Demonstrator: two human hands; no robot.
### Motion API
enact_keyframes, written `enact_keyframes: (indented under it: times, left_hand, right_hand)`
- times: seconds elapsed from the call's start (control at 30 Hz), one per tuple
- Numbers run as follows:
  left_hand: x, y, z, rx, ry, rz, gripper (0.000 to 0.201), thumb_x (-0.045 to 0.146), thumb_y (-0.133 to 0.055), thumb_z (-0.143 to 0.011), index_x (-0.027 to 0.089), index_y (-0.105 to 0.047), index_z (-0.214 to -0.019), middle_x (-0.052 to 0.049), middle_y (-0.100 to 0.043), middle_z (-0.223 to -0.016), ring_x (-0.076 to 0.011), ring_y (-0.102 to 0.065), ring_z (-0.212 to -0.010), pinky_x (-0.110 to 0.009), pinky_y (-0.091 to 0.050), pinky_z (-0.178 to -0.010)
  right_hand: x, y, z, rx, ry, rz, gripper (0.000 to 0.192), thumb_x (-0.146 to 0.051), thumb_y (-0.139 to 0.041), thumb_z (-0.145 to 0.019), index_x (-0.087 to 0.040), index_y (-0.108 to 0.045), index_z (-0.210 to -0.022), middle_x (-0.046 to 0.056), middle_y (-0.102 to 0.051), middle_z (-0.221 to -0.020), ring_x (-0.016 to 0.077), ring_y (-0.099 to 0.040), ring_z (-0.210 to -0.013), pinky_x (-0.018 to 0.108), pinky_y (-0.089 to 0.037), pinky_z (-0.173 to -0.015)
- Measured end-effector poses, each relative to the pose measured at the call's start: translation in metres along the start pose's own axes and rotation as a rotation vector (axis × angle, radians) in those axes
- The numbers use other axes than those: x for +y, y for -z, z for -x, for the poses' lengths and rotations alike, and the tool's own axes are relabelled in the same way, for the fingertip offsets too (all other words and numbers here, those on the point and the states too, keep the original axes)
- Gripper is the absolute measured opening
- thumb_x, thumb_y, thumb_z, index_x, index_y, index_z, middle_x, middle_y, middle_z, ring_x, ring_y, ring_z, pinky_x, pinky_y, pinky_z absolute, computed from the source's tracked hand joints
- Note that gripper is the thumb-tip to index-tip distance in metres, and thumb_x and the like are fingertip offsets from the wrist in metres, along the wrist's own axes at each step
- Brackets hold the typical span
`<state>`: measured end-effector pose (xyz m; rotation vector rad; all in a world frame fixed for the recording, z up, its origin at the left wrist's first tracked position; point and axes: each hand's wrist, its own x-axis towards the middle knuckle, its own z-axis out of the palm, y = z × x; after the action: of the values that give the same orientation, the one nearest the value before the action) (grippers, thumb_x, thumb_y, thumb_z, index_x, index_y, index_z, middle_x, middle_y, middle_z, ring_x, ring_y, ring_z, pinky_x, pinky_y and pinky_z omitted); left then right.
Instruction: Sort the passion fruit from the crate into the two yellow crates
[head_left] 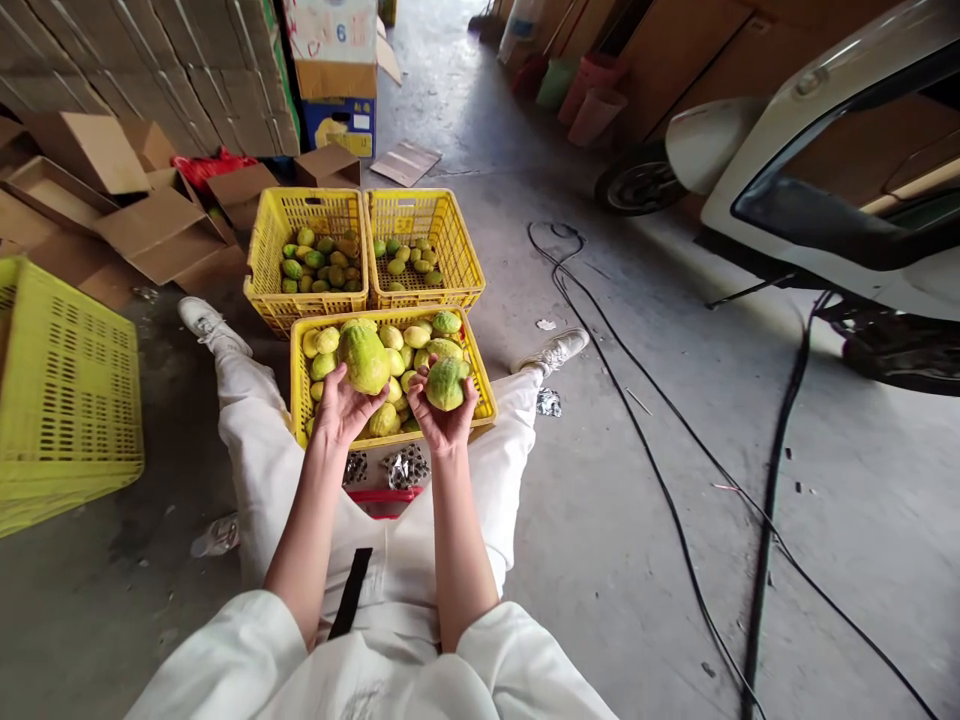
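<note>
My left hand (345, 408) grips a large, yellow-green, pear-shaped fruit (364, 357) with bumpy skin, its thumb along the near side. Between the fingers and thumb of my right hand (444, 412) sits a smaller, rounder green fruit (447, 384). Both are held up over a yellow plastic crate (489, 402) between my legs. Several yellow and green fruits fill that crate, partly hidden by my hands. The exact kind of fruit I cannot make out.
Behind stand two more yellow crates, a left one (264, 245) and a right one (471, 255), with smaller fruits inside. Stacked crates (75, 390) are at far left, below opened cardboard boxes (157, 235). Black cables (660, 450) cross the floor near a white scooter (739, 190).
</note>
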<state>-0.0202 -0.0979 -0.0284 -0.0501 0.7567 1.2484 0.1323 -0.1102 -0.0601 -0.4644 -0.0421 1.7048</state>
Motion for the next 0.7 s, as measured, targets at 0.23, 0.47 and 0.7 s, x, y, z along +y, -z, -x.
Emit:
enact_keyframes:
  times: [0.23,0.47,0.7]
  left_hand:
    - [0.0003,0.0026,0.0015,0.016,0.048,0.068,0.028,0.037,-0.055,-0.085,0.020,-0.062,-0.107,-0.008,-0.071,-0.095,-0.0243,-0.069,-0.082,-0.050,-0.058,-0.084]
    - [0.0016,0.0051,0.0003,0.061,0.057,0.074,0.027,0.034,-0.059,-0.085,0.019,-0.063,-0.107,-0.008,-0.071,-0.096,-0.0247,-0.068,-0.085,-0.052,-0.055,-0.090]
    - [-0.0022,0.0012,-0.0037,0.133,0.002,0.088,0.024,0.038,-0.064,-0.084,0.021,-0.062,-0.100,-0.007,-0.069,-0.095,-0.0237,-0.065,-0.087,-0.040,-0.054,-0.075]
  right_hand:
    - [-0.0033,0.0009,0.0013,0.032,-0.028,0.105,0.033,-0.032,-0.069,-0.081,-0.027,-0.064,-0.113,-0.001,-0.071,-0.095,0.0176,-0.068,-0.092,0.031,-0.062,-0.075]
    - [-0.0028,-0.0052,0.0040,-0.035,-0.014,0.158,0.034,-0.038,-0.063,-0.080,-0.025,-0.065,-0.111,0.005,-0.073,-0.111,0.0242,-0.068,-0.107,0.044,-0.060,-0.087]
    - [-0.0074,-0.0013,-0.0001,0.010,0.121,0.159,0.038,-0.056,-0.061,-0.082,-0.027,-0.067,-0.107,0.002,-0.073,-0.097,0.0149,-0.060,-0.071,0.025,-0.054,-0.057]
